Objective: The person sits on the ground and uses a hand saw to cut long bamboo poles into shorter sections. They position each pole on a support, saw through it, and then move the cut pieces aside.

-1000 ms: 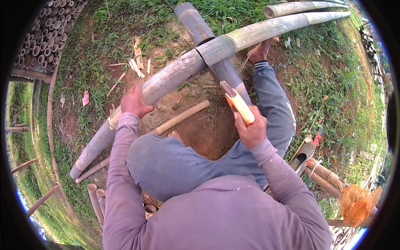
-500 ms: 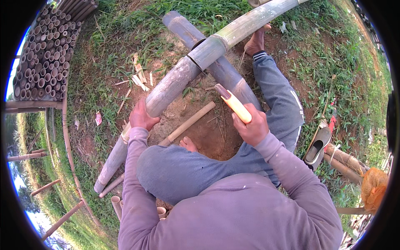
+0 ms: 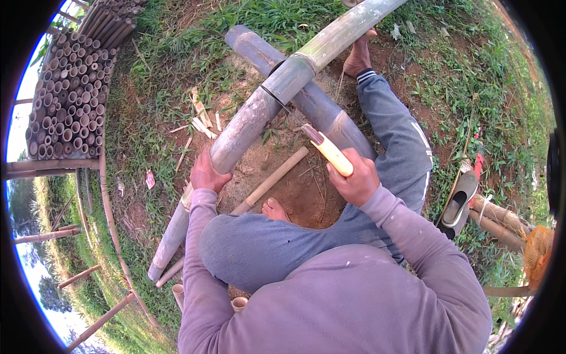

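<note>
Left hand [image 3: 208, 172] clasping bamboo [image 3: 247, 124], grassy ground [image 3: 168, 76], stacked tubes [image 3: 71, 100]

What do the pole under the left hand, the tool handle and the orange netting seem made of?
Pole: apparently bamboo, weathered matt grey; ringed joints show.
Tool handle: pale, smooth, wood or plastic; no clear grain visible.
Netting: probably plastic, finish unclear; bright orange mesh texture.

Soft, even daylight lit the ground, with only faint, loose-edged shadows. The sky [image 3: 58, 321] burned out white at eight o'clock, fringed blue-violet along the rim, while the stacked bamboo [image 3: 71, 100] at ten looked dimmer. Near twelve, the bamboo culm [image 3: 286, 79] appeared sharp. Fisheye distortion bowed straight edges; black filled the corners.
</note>
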`<state>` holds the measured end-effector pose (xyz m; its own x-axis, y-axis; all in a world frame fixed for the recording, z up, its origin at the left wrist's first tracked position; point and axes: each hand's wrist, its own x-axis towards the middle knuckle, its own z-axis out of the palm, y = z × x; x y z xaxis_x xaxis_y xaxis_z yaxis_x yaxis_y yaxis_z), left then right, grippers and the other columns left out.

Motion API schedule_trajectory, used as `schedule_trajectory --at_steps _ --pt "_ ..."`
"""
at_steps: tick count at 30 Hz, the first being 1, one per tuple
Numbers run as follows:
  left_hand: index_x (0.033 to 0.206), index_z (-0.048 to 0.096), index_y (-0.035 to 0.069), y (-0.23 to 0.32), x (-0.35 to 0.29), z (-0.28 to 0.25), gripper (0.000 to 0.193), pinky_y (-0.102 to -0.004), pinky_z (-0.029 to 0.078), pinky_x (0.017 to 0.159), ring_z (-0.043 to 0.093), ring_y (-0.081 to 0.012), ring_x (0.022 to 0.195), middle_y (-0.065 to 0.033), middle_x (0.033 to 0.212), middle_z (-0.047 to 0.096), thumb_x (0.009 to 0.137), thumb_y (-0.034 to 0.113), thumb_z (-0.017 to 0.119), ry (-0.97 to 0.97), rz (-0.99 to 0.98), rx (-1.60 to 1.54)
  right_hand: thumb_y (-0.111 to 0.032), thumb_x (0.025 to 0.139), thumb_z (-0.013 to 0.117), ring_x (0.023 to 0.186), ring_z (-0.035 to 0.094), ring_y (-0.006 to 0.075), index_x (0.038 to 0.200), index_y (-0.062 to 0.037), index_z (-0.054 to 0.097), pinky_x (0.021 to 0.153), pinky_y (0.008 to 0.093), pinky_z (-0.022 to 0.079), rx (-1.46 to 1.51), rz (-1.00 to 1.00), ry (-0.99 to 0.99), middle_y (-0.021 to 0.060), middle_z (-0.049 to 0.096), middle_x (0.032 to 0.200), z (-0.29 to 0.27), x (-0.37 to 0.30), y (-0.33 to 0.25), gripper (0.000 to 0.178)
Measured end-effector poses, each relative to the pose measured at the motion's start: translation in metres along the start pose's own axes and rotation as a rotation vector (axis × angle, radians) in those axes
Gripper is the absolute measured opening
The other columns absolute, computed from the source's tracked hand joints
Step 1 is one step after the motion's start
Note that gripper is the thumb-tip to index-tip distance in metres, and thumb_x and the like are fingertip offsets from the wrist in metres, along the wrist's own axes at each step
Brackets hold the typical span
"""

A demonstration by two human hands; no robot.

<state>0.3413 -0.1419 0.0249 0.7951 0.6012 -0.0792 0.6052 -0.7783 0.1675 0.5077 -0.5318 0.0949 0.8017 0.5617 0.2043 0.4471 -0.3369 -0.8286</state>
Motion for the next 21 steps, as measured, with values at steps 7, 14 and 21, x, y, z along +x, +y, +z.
schedule_trajectory --at_steps 7,14,21 --pt "0.150 0.048 0.009 0.011 -0.005 0.002 0.104 -0.0497 0.054 0.105 0.066 -0.0412 0.121 -0.0207 0.131 0.066 0.060 0.035 0.092 0.001 0.010 0.027 -0.019 0.092 0.080 0.076 0.073 0.0437 0.103 -0.0039 0.064 0.064 0.0509 0.058 -0.012 -0.020 0.069 0.0222 0.073 0.083 0.028 0.021 0.020 0.025" --pt "0.152 0.047 0.008 0.001 -0.004 0.002 0.106 -0.0488 0.054 0.105 0.067 -0.0405 0.120 -0.0202 0.133 0.066 0.061 0.036 0.093 0.006 0.006 0.047 -0.010 0.090 0.082 0.072 0.075 0.0382 0.102 -0.0016 0.064 0.063 0.0431 0.057 0.032 -0.037 0.067 0.0197 0.072 0.080 0.015 0.003 0.011 0.022" --pt "0.153 0.047 0.008 0.020 -0.002 -0.004 0.107 -0.0480 0.053 0.108 0.064 -0.0397 0.125 -0.0200 0.137 0.065 0.061 0.036 0.093 -0.053 -0.042 -0.009 -0.023 0.092 0.080 0.075 0.072 0.0448 0.103 -0.0051 0.064 0.065 0.0507 0.057 0.012 0.002 0.077 0.0211 0.073 0.085 0.039 0.032 0.031 0.026"
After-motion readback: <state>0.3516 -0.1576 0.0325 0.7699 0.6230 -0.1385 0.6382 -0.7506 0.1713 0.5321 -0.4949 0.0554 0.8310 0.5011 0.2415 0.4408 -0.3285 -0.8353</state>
